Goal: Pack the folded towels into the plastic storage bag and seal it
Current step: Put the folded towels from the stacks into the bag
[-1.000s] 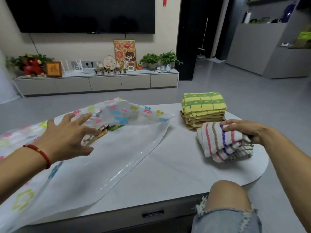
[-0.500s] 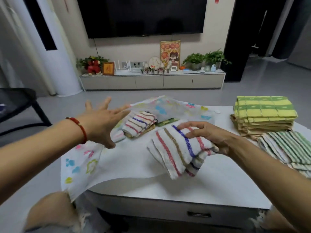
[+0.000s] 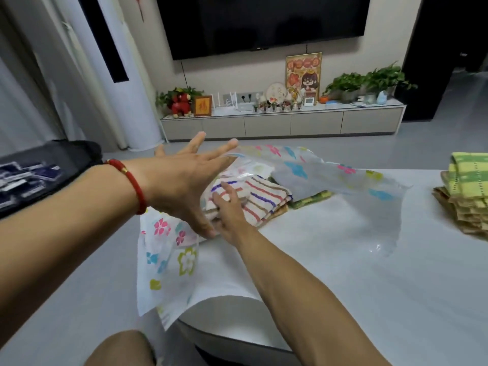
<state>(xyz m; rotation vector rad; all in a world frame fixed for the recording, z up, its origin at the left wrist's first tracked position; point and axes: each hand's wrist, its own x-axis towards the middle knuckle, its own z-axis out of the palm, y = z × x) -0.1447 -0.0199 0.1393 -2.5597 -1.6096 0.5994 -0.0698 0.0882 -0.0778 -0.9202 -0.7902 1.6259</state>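
Half a second ago the striped towel (image 3: 253, 200) hung in the right hand (image 3: 229, 207) over bare counter (image 3: 343, 273), short of the bag mouth. Now it sits inside the plastic storage bag (image 3: 298, 170), on top of the striped towel already there. Judgement: one more towel is in; the step is the placing, not yet let go.

Right hand: reaches in under the raised top sheet, fingers curled on the near edge of the towel, gripping or pressing it down. Forearm runs diagonally across the counter.

Left hand (image 3: 190, 178): fingers straight and spread, palm facing right, holding the bag's flowered upper sheet up and back; grasps nothing.

The stack of green-and-yellow towels (image 3: 467, 186) lies well apart at the counter's right edge, unpacked. The bag is unsealed, so much of the task remains.
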